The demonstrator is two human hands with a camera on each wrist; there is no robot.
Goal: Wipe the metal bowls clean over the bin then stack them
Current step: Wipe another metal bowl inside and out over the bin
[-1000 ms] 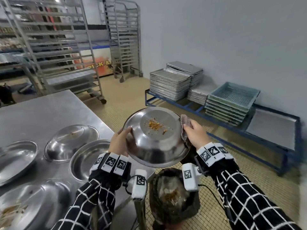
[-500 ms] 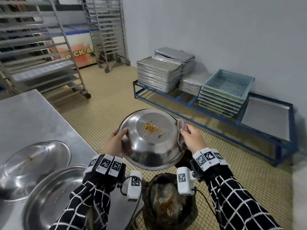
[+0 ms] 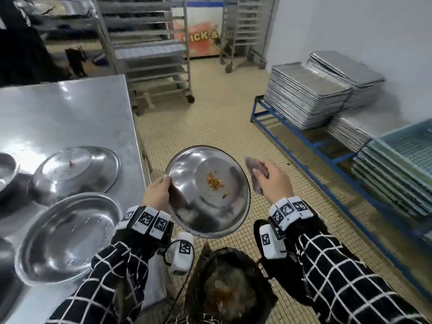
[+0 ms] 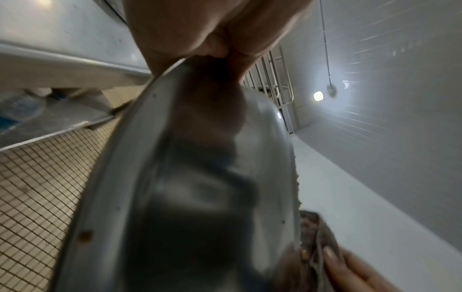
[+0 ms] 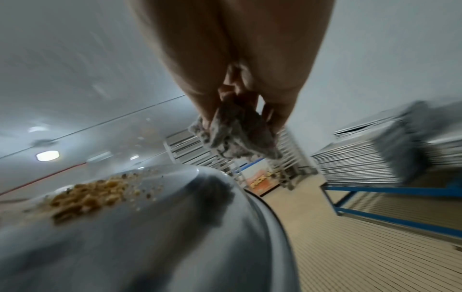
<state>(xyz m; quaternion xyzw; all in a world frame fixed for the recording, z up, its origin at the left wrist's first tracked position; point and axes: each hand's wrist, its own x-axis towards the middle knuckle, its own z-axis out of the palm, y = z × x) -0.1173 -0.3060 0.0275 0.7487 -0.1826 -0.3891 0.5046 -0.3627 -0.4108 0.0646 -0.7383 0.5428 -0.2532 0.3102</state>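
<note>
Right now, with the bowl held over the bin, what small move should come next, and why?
Probably bring the cloth in the right hand onto the crumbs: the left hand tilts the bowl above the bin, unwiped.

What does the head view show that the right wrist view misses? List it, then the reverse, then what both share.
Only the head view: the left hand gripping the bowl's rim, the bin below, and more bowls on the steel table.
Only the right wrist view: the cloth's underside, with fingers curled round it.
Both: the held bowl with orange crumbs, the right hand holding the cloth beside the rim, the stacked trays.
</note>
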